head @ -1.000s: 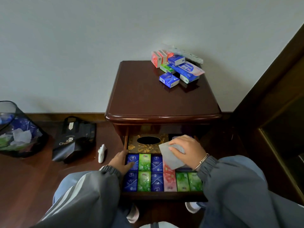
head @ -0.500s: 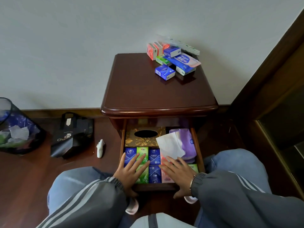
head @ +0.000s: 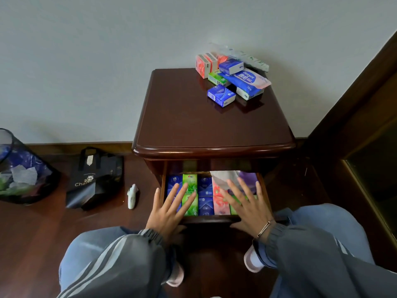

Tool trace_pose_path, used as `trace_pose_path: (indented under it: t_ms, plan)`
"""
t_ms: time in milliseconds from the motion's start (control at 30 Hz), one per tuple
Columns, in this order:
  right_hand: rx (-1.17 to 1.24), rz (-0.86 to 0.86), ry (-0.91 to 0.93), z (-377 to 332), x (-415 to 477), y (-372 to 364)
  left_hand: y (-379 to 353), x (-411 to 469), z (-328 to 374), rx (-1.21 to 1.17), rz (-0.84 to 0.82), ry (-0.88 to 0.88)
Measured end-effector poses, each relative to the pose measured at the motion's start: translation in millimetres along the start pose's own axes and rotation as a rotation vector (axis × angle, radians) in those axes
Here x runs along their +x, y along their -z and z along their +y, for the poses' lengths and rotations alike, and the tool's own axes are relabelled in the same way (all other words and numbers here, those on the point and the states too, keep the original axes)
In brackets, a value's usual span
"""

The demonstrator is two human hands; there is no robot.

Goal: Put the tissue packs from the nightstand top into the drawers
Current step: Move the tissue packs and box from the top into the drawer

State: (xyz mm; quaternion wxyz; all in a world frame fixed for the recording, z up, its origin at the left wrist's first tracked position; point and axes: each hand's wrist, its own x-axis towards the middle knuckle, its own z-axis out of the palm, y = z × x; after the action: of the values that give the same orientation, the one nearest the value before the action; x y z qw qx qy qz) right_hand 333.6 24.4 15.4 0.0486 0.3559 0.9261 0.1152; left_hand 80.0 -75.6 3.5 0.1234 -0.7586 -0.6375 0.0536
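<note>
At the near edge of the dark wooden nightstand's [head: 193,121] open drawer [head: 209,220]: left hand [head: 169,208] and right hand [head: 249,206] flat, fingers spread, gripping nothing, over rows of blue, green and pink packs [head: 205,196]. Likely pushing it shut. Next move: reach the small glossy tissue packs [head: 232,78] heaped far right on top.

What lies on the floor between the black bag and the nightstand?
A small white object lies there, touching neither the black bag nor the nightstand; the head view shows it.

home bedroom | nightstand [head: 212,125] | wastebasket [head: 19,168] | wooden floor [head: 43,233]
</note>
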Motion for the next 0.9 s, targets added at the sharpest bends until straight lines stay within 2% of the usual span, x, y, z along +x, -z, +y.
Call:
trace_pose_path:
  t_ms: [67, 200, 333, 567, 733, 833, 900]
  plan:
    - [-0.007, 0.033, -0.046, 7, 17, 0, -5, 16, -8, 0.033, 0.058, 0.04]
    - [-0.039, 0.159, -0.097, 26, 53, -8, -16, 53, -16, 0.129, 0.281, -0.034]
    - [-0.148, 0.307, -0.053, 40, 73, -31, -25, 83, -24, 0.216, 0.269, -0.047]
    - [-0.289, 0.598, -0.03, 50, 84, -60, -44, 95, -37, 0.241, 0.362, -0.066]
    - [-0.257, 0.602, -0.046, 46, 79, -53, -31, 88, -30, 0.217, 0.374, -0.066]
    - [-0.118, 0.504, -0.033, 40, 65, -43, -13, 78, -25, 0.027, 0.351, -0.055]
    - [0.047, 0.499, -0.046, 39, 50, -36, -6, 65, -28, -0.167, 0.369, 0.008]
